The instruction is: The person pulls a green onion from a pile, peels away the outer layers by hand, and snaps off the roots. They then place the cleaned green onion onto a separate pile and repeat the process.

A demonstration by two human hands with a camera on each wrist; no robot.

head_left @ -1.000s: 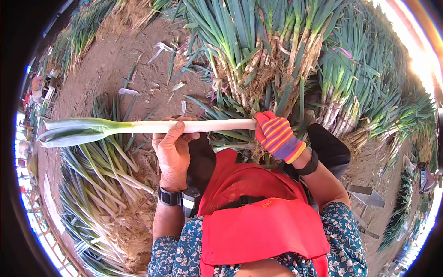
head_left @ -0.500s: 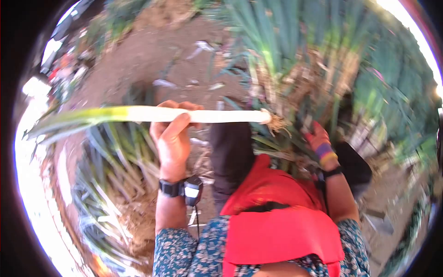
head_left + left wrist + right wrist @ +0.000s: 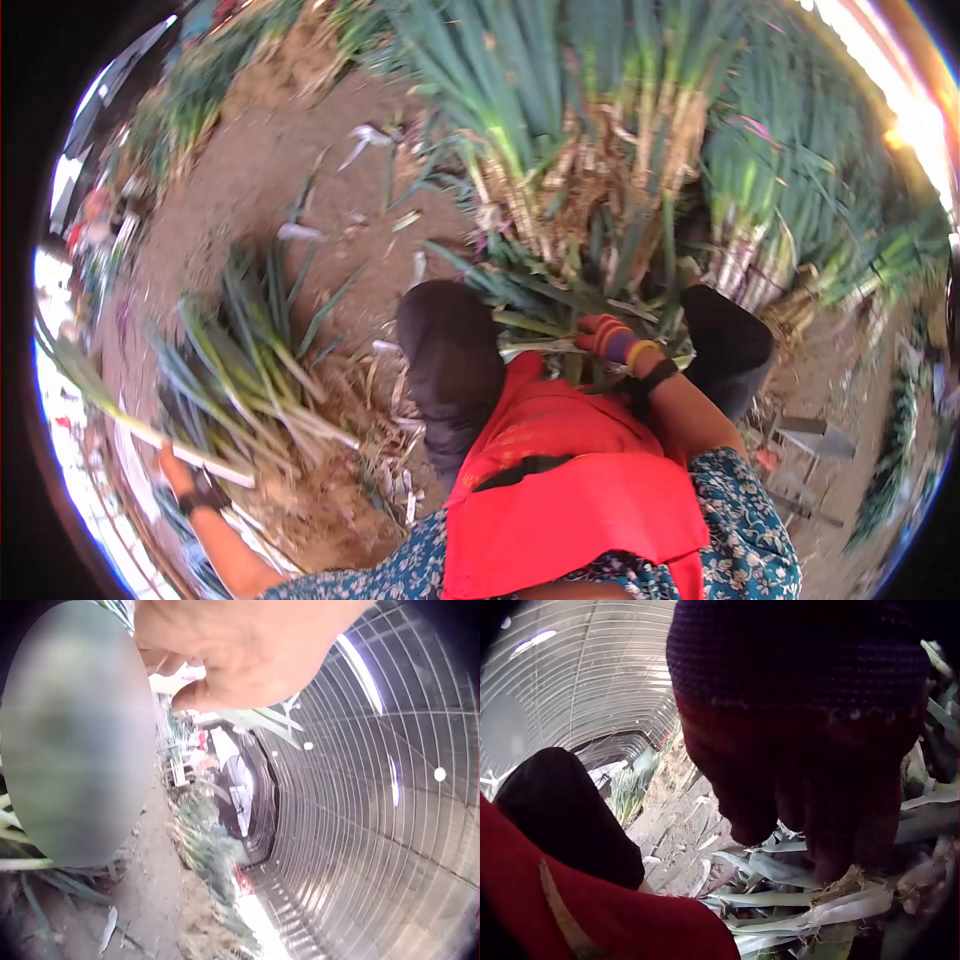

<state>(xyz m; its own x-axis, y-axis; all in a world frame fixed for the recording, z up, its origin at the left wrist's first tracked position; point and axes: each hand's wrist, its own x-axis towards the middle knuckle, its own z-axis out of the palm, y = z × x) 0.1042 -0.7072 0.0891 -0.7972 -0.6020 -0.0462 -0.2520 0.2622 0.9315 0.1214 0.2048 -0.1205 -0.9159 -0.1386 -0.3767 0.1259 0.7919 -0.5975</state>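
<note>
At the lower left of the head view, my bare left hand point(image 3: 178, 470) grips the white stalk of a green onion point(image 3: 225, 468). The onion's green leaves point up and left, over a pile of other green onions point(image 3: 245, 390) on the ground. In the left wrist view the fingers are curled, with the stalk mostly hidden behind them. My right hand point(image 3: 612, 338), in a striped glove, is low beside my lap, among loose leaves and stalks point(image 3: 780, 900). Its fingers point downward in the right wrist view, the tips close over the leaves.
Large upright bundles of green onions point(image 3: 600, 130) stand in front and to the right. Both my dark-trousered knees point(image 3: 450, 340) flank the red apron point(image 3: 570, 510). A metal piece point(image 3: 815, 437) lies at right. Scraps of peel point(image 3: 365, 140) are strewn over the soil.
My left hand has carried the green onion from in front of me to the lower left pile. The right hand left the onion's root end, moved right, then back down toward the loose leaves.
</note>
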